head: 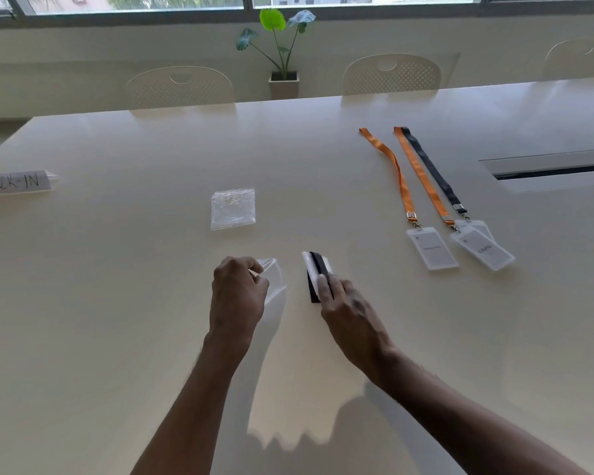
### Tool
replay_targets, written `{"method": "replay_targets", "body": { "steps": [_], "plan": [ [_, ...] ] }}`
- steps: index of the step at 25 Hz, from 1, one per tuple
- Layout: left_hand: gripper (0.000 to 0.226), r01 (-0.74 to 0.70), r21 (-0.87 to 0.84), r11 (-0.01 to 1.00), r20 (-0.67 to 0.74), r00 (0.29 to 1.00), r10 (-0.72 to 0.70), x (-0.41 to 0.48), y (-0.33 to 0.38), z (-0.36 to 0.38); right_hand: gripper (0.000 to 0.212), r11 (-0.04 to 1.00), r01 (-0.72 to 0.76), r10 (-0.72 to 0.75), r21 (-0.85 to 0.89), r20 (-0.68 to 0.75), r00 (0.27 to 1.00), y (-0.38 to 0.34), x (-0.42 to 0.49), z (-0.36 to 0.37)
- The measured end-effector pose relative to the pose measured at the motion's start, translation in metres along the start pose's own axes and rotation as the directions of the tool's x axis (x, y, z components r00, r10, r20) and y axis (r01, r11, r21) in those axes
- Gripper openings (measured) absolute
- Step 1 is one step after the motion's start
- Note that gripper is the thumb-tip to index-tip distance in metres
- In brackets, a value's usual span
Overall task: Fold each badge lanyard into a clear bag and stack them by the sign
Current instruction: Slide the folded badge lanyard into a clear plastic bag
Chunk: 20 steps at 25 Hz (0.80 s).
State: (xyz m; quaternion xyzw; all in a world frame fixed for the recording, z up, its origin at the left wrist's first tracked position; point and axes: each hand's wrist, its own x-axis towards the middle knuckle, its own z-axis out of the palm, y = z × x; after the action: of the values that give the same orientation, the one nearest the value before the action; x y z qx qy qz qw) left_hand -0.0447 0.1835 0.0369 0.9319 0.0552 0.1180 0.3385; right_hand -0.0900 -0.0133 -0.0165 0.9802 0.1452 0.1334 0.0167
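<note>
One table (pixel 117 303): pale and wide, under the left hand (pixel 237 293) and the right hand (pixel 348 310).
Loose lanyards (pixel 422 180): three, two orange and one black, beyond the right hand and to its right, each with a clear badge holder.
Right hand: fingers closed over the folded lanyard (pixel 318 265), a black strap around a white badge.
Left hand: fingers curled, pinching one clear bag (pixel 275 279), just beside the folded lanyard.
Sign (pixel 14 182): reads "CHECK-IN", far left of the left hand.
Bag pile (pixel 233 209): flat, beyond the left hand.
</note>
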Motion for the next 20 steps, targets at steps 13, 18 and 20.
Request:
{"method": "replay_targets", "body": {
  "steps": [13, 18, 20],
  "plan": [
    [0.020, -0.001, 0.013, 1.000, -0.098, 0.995, 0.002, 0.010, 0.008, 0.008, 0.013, 0.681, -0.227, 0.321, 0.697, -0.006, 0.947, 0.034, 0.009, -0.025],
    [0.019, -0.007, 0.090, 0.996, -0.049, 0.999, 0.011, 0.021, 0.005, 0.008, 0.022, 0.769, -0.086, 0.185, 0.634, -0.091, 0.979, 0.036, 0.008, -0.028],
    [0.026, -0.011, 0.125, 0.992, 0.059, 0.998, 0.004, 0.025, 0.002, 0.008, 0.026, 0.778, -0.031, 0.128, 0.627, -0.109, 0.986, 0.040, 0.008, -0.032]
  ]
}}
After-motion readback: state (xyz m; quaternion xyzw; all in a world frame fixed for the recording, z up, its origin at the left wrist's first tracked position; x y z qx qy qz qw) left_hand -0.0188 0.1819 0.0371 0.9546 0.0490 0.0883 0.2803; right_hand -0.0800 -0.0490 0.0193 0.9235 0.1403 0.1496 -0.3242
